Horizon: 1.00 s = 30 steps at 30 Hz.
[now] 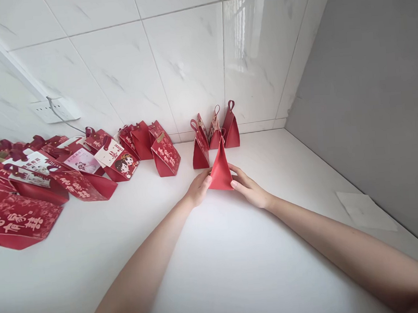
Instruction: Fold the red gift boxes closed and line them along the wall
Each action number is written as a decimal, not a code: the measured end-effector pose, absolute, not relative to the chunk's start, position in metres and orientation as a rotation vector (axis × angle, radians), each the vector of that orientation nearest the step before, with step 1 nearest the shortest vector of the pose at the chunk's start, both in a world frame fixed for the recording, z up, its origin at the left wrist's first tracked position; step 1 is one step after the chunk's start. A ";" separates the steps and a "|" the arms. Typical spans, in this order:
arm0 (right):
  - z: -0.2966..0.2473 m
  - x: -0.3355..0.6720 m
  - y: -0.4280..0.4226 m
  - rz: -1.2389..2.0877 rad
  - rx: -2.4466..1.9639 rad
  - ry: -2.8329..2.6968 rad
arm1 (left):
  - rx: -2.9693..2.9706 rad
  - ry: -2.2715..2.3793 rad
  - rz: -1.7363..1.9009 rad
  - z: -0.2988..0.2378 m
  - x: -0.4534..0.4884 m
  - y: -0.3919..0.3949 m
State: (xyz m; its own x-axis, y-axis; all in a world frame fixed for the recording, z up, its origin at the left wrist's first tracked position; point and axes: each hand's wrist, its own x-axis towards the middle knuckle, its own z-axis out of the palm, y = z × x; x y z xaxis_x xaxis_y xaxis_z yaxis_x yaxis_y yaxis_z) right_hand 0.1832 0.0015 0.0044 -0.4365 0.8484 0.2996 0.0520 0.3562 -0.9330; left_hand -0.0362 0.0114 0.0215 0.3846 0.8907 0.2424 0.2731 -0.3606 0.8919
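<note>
A red triangular gift box (221, 174) stands upright on the white table, its plain folded side toward me and its peak pointing up. My left hand (199, 187) grips its lower left edge, thumb in front. On the lower right edge, my right hand (248, 186) holds it the same way, with the fingers partly hidden behind. Just behind it stand several similar boxes with ribbon loops, among them a printed box (200, 147) at the left and a plain-sided red box (231, 129) at the right.
Many red gift boxes crowd the left, with a large one (21, 217) lying nearest. A box with a tan tag (166, 152) stands nearer the middle. White paper (365, 210) lies at the right by the grey panel (373, 90). A wall socket (55, 110) has a cable plugged in.
</note>
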 end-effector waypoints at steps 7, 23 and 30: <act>0.004 0.184 0.002 1.165 -0.806 -1.774 | 1.817 0.998 1.013 0.019 -0.036 0.012; -0.008 0.181 0.008 0.988 -0.936 -1.710 | 1.340 0.964 1.296 0.009 -0.043 0.028; 0.000 0.184 0.006 0.779 -1.066 -1.649 | 1.479 1.007 1.214 0.007 -0.037 0.024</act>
